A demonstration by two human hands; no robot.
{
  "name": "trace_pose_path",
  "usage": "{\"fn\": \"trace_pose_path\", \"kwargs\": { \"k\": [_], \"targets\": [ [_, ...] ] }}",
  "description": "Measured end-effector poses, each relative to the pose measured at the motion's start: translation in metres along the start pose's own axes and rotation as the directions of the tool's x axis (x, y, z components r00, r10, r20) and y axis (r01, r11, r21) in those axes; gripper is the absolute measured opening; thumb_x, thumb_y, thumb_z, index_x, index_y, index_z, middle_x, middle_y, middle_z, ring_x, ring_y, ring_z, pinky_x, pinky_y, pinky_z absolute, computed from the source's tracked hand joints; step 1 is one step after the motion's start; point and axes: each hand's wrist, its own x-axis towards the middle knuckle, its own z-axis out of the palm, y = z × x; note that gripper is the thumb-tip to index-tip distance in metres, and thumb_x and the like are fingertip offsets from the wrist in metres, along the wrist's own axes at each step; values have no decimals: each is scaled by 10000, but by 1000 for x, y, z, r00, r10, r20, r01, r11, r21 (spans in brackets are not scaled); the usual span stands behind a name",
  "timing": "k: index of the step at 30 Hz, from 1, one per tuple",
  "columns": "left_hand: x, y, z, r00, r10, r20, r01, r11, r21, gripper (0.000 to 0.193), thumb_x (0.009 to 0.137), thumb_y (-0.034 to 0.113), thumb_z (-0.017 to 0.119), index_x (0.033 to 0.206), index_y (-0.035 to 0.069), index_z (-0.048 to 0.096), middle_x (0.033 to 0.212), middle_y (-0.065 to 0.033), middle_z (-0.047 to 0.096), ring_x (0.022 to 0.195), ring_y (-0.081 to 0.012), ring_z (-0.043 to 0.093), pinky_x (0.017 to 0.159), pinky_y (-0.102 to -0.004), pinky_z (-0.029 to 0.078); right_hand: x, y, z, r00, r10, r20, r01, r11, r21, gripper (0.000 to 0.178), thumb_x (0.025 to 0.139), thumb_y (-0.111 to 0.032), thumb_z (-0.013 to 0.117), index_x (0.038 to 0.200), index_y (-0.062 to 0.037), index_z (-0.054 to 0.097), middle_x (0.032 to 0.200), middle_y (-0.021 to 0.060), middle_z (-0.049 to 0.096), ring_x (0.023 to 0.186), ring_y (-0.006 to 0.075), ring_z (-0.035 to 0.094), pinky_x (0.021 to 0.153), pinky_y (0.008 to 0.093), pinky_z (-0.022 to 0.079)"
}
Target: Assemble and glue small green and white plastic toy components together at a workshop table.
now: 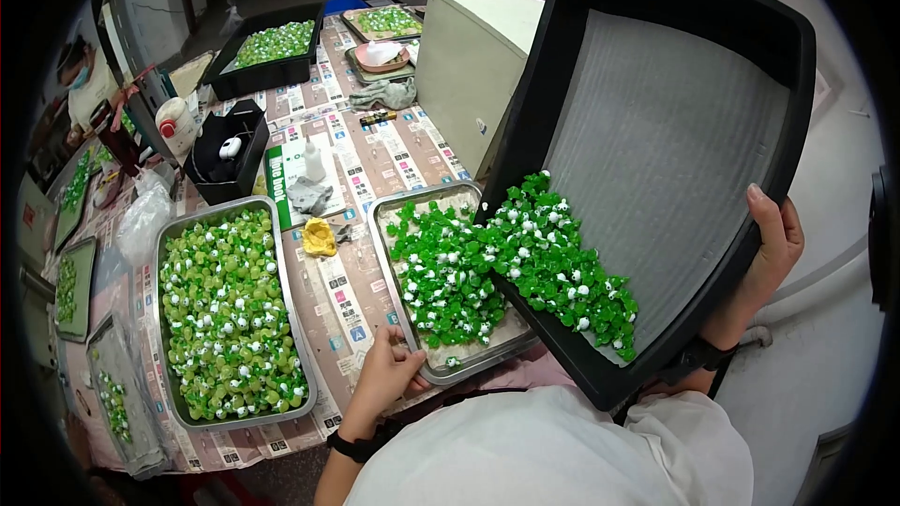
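Observation:
My right hand (774, 248) grips the right rim of a large black plastic tray (797, 103), which is tilted with its lower left corner over a metal tray. Small green pieces with white parts (562, 272) are heaped along that low side, on a grey ridged liner. More of the same pieces (441, 272) lie in the metal tray (487, 361) below. My left hand (382, 375) pinches the near left corner of the metal tray, thumb on its rim. The two heaps meet at the black tray's edge.
A bigger metal tray (305, 384) of yellow-green and white pieces stands left. Behind are a black box (253, 122), a crumpled yellow cloth (320, 237), a white bottle (312, 161) and another black tray (248, 84). A pale cabinet (469, 66) rises beyond. A person (94, 84) is far left.

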Motion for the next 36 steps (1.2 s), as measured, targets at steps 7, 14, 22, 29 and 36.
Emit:
{"fn": "trace_pose_path", "kwargs": {
  "k": [7, 14, 22, 29, 36],
  "targets": [
    [2, -1, 1, 1000, 5, 7, -4, 999, -48, 337, 894, 23, 556, 1110, -3, 298, 676, -145, 600, 507, -190, 624, 408, -263, 512, -1, -3, -13, 991, 111, -75, -104, 990, 90, 162, 705, -74, 673, 832, 25, 676, 718, 13, 599, 645, 86, 508, 667, 207, 383],
    [-3, -11, 1, 997, 68, -35, -69, 997, -28, 403, 896, 22, 551, 1208, -14, 298, 691, -121, 603, 529, -184, 628, 434, -255, 521, -10, -9, 6, 1000, -5, -24, 7, 997, 82, 112, 705, -58, 686, 675, 0, 595, 726, 8, 577, 626, 71, 446, 657, 208, 349],
    [-5, -10, 0, 998, 64, -16, -65, 997, -52, 536, 882, 17, 577, 1319, -5, 268, 703, -107, 598, 554, -180, 632, 460, -259, 534, -12, -7, 17, 997, -24, 74, 21, 999, 33, 378, 707, -48, 704, 566, -89, 356, 640, -52, 431, 589, 48, 344, 576, 209, 271],
    [5, -6, 6, 994, 108, 23, -106, 993, -55, 536, 872, -3, 577, 1311, -4, 268, 686, -107, 594, 537, -190, 627, 462, -272, 539, -6, -4, 12, 992, -47, 116, 39, 997, 67, 388, 714, -56, 711, 560, -90, 357, 590, -64, 398, 568, 42, 335, 540, 212, 263],
    [8, -27, -4, 996, 75, -55, -75, 997, 10, 475, 857, 55, 598, 1251, 24, 336, 664, -66, 547, 498, -169, 544, 418, -280, 463, -3, 9, 7, 920, -337, 200, 362, 927, -103, 466, 650, -105, 729, 499, -64, 290, 506, 20, 313, 489, 133, 302, 573, 318, 253]
  ]
}}
